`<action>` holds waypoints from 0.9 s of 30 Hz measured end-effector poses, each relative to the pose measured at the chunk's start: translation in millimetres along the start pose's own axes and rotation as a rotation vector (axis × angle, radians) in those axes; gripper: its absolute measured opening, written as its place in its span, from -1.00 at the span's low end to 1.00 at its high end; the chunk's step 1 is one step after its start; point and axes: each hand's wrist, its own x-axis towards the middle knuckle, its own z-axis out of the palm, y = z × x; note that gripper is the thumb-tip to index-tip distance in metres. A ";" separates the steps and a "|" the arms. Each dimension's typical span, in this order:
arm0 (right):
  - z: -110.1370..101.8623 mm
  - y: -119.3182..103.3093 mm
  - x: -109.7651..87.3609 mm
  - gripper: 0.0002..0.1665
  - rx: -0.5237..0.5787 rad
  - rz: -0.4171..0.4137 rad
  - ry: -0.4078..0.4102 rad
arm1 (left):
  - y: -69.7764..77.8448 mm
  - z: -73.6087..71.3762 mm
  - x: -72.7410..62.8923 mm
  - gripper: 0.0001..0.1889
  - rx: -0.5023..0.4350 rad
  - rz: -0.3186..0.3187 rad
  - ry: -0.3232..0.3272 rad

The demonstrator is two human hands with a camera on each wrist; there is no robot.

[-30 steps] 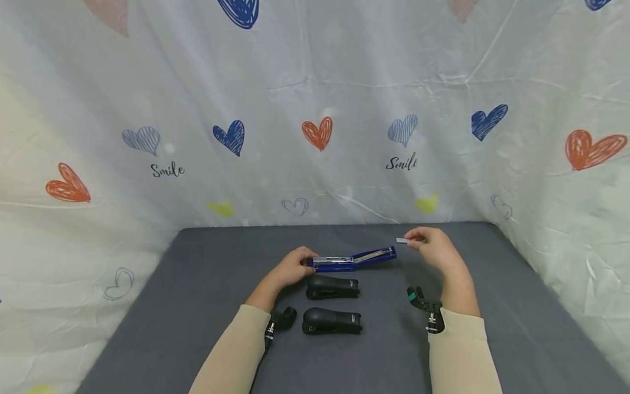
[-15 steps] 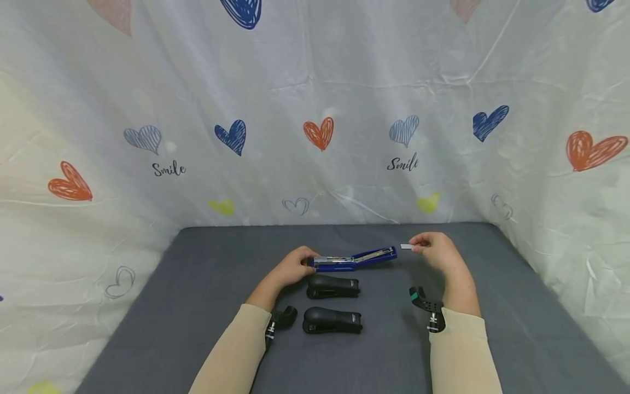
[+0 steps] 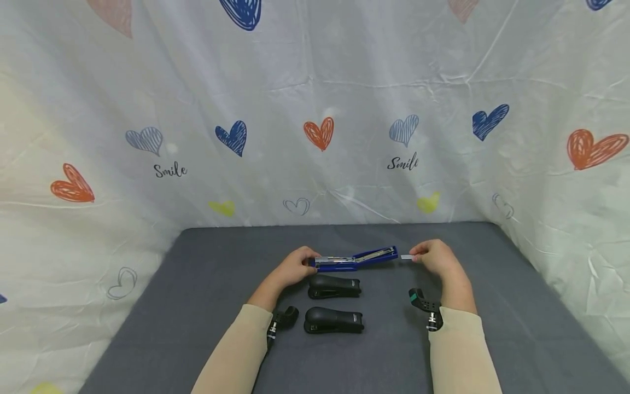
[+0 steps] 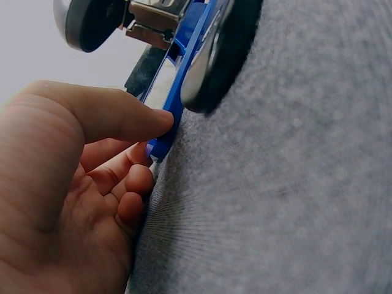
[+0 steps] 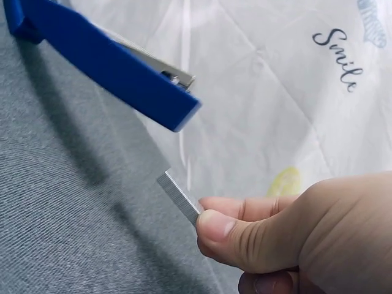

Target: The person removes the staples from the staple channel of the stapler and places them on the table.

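A blue stapler [image 3: 339, 267] lies folded open on the grey table, its metal channel facing up. My left hand [image 3: 297, 266] pinches its left end between thumb and fingers, as the left wrist view also shows. Just beyond the stapler's right end, my right hand [image 3: 435, 257] pinches a short strip of staples [image 5: 179, 195] between thumb and forefinger. The strip points toward the raised blue arm [image 5: 116, 70] of the stapler, with a gap between them. Nearer to me lie two black staplers, one [image 3: 333, 287] just below the blue one and another [image 3: 333, 320] closer still.
The grey table [image 3: 221, 328] runs back to a white curtain [image 3: 354, 186] printed with hearts and the word Smile. Dark wrist camera mounts [image 3: 427, 306] stick out from both sleeves above the table.
My right hand has come down and a little nearer to me with the staple strip, now level with the stapler's right end. My left hand and the staplers stay put.
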 end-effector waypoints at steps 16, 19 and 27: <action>11.0 -0.2 7.5 -0.90 -0.086 0.024 -0.012 | -1.3 -0.9 1.2 -0.64 0.014 -0.007 0.013; 11.3 0.5 8.9 -0.89 -0.091 0.024 -0.018 | -0.9 -1.3 1.6 -0.65 0.018 0.005 0.009; 11.8 5.5 7.6 -0.90 -0.076 0.023 -0.029 | -0.3 0.8 -0.5 -0.66 0.012 0.011 0.006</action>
